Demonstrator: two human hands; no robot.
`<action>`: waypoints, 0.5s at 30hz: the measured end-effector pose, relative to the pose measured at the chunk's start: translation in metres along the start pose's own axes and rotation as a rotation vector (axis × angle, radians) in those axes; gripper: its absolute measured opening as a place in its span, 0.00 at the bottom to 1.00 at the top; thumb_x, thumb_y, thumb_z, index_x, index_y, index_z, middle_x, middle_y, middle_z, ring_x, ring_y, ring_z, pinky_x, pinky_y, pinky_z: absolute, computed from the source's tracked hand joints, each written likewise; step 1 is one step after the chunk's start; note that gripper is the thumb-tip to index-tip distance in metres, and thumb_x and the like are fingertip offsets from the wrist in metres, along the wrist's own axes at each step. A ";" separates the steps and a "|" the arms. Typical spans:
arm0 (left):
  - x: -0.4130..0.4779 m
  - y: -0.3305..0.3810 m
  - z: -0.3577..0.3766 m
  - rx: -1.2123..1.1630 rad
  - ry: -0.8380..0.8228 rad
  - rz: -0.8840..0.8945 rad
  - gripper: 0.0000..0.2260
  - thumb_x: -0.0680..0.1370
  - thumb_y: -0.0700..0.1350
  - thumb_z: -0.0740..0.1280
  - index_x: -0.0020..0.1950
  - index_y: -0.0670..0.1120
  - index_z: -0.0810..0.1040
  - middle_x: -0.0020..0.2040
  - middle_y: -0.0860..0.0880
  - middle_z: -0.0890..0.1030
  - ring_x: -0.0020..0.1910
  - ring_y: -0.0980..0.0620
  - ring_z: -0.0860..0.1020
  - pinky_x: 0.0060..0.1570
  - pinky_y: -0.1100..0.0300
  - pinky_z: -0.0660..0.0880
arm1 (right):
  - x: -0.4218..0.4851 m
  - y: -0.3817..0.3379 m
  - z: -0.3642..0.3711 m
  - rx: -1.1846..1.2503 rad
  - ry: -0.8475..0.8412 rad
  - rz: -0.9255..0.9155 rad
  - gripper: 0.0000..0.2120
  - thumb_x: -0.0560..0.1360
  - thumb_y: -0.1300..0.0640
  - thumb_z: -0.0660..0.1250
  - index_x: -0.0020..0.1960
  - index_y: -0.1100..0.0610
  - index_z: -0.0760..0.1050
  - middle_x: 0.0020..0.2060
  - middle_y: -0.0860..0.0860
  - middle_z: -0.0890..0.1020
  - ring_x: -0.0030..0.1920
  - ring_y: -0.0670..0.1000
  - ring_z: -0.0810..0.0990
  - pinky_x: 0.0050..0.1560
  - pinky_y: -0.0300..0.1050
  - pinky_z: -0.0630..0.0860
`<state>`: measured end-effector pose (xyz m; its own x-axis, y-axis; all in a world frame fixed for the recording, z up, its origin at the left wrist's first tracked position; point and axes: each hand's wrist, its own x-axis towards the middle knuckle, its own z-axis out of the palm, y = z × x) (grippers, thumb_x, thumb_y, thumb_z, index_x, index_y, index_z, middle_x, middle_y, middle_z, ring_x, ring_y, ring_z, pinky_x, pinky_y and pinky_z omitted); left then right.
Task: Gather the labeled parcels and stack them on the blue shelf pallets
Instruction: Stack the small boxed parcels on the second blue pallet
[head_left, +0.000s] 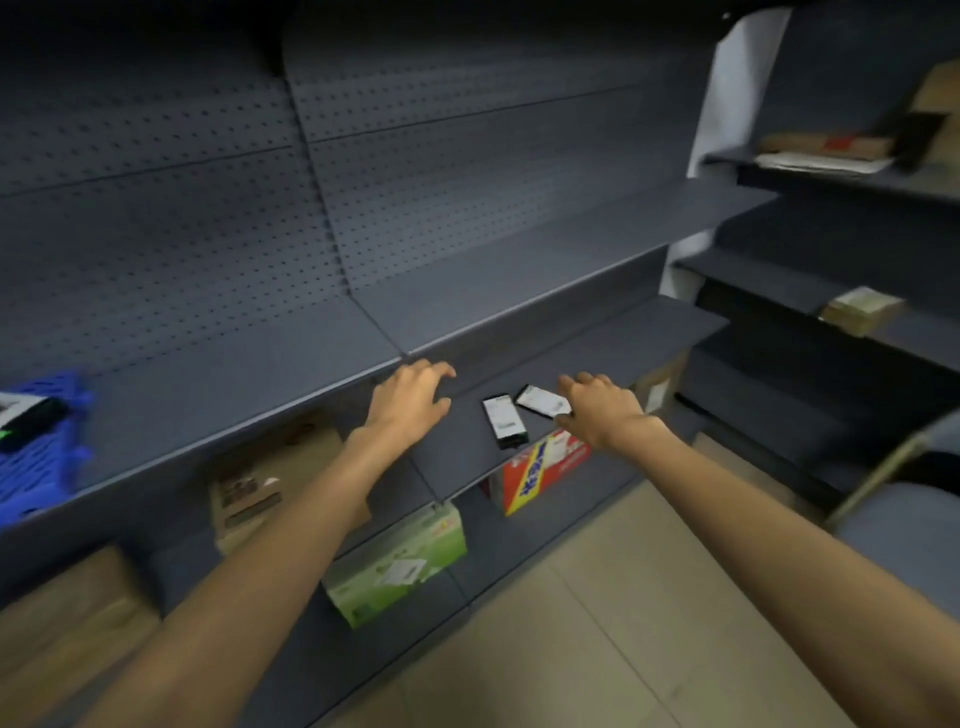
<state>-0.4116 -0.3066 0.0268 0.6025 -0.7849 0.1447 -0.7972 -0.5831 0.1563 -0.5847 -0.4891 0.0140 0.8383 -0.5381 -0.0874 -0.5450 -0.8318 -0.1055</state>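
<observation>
Both arms stretched forward, left hand (410, 397) and right hand (602, 408) palm-down, fingers loosely spread, holding nothing.

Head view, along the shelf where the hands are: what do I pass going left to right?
Blue plastic slatted pallet → left hand → black flat parcel with white label → second black white-labelled parcel, lying slanted → right hand.

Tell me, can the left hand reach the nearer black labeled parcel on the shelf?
Probably yes: the left hand is open beside the parcel, with only bare shelf between them.
</observation>
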 end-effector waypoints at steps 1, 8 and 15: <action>0.008 0.016 0.011 0.001 -0.011 0.024 0.19 0.78 0.49 0.67 0.69 0.54 0.72 0.65 0.48 0.75 0.65 0.44 0.74 0.56 0.47 0.75 | -0.003 0.017 0.005 0.007 -0.004 0.030 0.22 0.79 0.48 0.62 0.69 0.57 0.65 0.65 0.58 0.72 0.67 0.62 0.69 0.59 0.57 0.72; 0.059 0.087 0.104 -0.056 -0.132 0.124 0.18 0.77 0.48 0.69 0.66 0.53 0.75 0.63 0.48 0.77 0.62 0.43 0.76 0.51 0.46 0.75 | -0.002 0.101 0.071 0.081 -0.124 0.174 0.24 0.79 0.50 0.62 0.72 0.56 0.63 0.67 0.58 0.72 0.68 0.61 0.69 0.61 0.56 0.72; 0.124 0.095 0.200 -0.134 -0.269 0.074 0.15 0.78 0.47 0.67 0.64 0.52 0.76 0.60 0.46 0.79 0.58 0.43 0.78 0.49 0.46 0.78 | 0.066 0.137 0.134 0.080 -0.239 0.175 0.24 0.79 0.49 0.62 0.72 0.55 0.63 0.66 0.58 0.73 0.67 0.61 0.71 0.60 0.55 0.72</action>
<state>-0.4202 -0.5010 -0.1362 0.4966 -0.8622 -0.1003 -0.8158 -0.5031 0.2852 -0.6061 -0.6201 -0.1389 0.7090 -0.6173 -0.3409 -0.6884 -0.7108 -0.1446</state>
